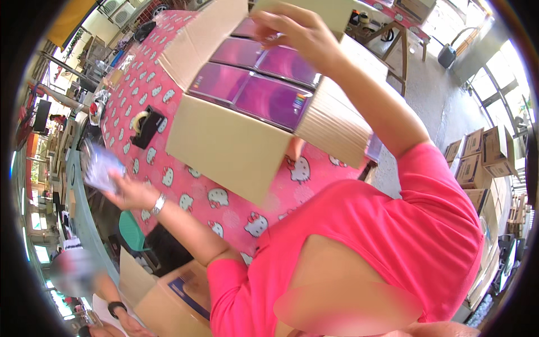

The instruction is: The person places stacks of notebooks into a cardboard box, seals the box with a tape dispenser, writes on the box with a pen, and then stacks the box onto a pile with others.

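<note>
Table under a pink cloth printed with white cat faces [149, 95]: largest item, running from the person's front away to the far left. On it stands a large open tan cardboard carton [230, 146], flaps folded outward; the right flap shows corrugated ridges. Lower left, beside the person, a second open brown cardboard carton with a dark blue patch [174, 303].

Inside the carton on the table: glossy purple rectangular boxes [269, 104], laid flat in rows. I count two in the nearest row, two behind, more beyond, partly hidden. Tops shade from deep violet to magenta, with paler pink swirls and bright reflections; edges dark. The nearest right box carries a small rainbow-coloured strip by its right end.

Left of the carton, on the cloth: a black desk tape dispenser [147, 129] with a pale yellowish roll.

Right hand [300, 36]: above the far part of the boxes, fingers bent and slightly spread; contact with carton or boxes, cannot tell.

Left hand [132, 192]: out to the left, metal band on its wrist, thumb and fingers pinching a translucent whitish-lilac plastic packet [101, 167]. Packet shiny and motion-blurred; contents unreadable.
</note>
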{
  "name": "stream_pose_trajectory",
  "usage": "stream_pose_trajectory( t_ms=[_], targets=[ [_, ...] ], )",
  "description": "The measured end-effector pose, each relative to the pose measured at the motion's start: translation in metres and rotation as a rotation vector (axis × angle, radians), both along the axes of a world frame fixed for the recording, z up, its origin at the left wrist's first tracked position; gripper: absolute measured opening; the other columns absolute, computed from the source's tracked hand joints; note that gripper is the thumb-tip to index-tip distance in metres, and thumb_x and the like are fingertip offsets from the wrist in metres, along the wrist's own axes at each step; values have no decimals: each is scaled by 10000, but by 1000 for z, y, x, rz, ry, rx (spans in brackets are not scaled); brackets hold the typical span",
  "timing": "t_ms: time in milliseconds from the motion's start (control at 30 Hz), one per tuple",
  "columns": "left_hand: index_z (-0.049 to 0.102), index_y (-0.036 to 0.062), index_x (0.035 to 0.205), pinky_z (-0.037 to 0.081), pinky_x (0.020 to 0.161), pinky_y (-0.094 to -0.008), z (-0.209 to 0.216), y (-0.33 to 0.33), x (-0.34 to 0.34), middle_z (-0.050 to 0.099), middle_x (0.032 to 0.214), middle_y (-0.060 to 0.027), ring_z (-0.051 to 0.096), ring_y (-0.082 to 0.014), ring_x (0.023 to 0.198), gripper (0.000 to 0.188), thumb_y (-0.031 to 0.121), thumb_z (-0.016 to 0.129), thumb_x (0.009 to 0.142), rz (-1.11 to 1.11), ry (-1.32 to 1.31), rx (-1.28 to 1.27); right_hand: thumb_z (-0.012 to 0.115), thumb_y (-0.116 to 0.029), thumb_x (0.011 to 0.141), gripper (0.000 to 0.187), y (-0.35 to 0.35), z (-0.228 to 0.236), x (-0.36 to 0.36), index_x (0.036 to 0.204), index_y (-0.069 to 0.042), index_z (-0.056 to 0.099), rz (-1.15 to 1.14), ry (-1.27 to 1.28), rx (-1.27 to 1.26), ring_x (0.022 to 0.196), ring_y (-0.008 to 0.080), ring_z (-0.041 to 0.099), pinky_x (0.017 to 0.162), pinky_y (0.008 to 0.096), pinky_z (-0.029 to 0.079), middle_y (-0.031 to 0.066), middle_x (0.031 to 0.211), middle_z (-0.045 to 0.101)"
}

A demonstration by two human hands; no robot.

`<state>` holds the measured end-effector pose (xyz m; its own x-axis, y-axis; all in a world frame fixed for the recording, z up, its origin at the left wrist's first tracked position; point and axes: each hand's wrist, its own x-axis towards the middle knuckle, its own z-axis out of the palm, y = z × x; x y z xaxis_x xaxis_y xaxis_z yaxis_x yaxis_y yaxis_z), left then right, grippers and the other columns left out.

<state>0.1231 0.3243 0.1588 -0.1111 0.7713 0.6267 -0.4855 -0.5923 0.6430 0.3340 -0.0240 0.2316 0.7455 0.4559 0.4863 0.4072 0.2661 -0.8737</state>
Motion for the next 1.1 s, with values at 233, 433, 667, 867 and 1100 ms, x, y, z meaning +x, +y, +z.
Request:
stream_pose_trajectory(
  t_ms=[233, 433, 667, 867, 1100],
  targets=[
    [517, -7, 1255, 357, 1017, -451, 97, -230, 46, 478, 1337, -176, 420, -350, 1256, 487, 138, 680, 820, -18, 658, 1176, 777, -230, 703, 842, -34, 70, -35, 1370, -50, 296, -9, -400, -146, 1034, 281, 579, 857, 373, 480, 205, 1176, 553],
    [584, -39, 1098, 488, 855, -324, 16, -218, -36, 615, 1111, -157, 601, -220, 1019, 246, 99, 593, 895, -234, 701, 407, 754, -410, 689, 766, -95, 56, 58, 1304, -96, 424, -164, -196, -536, 956, 305, 609, 841, 357, 485, 174, 1033, 626],
    [483, -17, 1220, 471, 810, -319, -182, -249, -112, 551, 1179, -166, 578, -207, 943, 475, 230, 656, 853, -284, 1230, 229, 616, -580, 755, 579, -98, -64, 138, 1265, -319, 532, -573, -463, -1087, 1331, 352, 238, 995, 673, 216, 97, 1471, 266],
    [100, -17, 1437, 186, 1105, -462, -49, -286, 19, 163, 1477, -267, 195, -385, 1366, 1088, 540, 699, 719, -342, 988, 618, 670, -518, 762, 669, -107, -77, 173, 1199, -38, 508, -1332, -113, -288, 946, 272, 580, 836, 388, 444, 127, 1076, 603],
    [326, 97, 1365, 176, 1090, -534, 9, -226, 25, 345, 1385, -178, 304, -375, 1308, 936, 728, 543, 709, -327, 1047, 1025, 494, -476, 920, 517, -137, -53, 151, 1179, -32, 543, -9, 35, -178, 862, 149, 555, 741, 322, 470, 44, 988, 601]
  ],
)
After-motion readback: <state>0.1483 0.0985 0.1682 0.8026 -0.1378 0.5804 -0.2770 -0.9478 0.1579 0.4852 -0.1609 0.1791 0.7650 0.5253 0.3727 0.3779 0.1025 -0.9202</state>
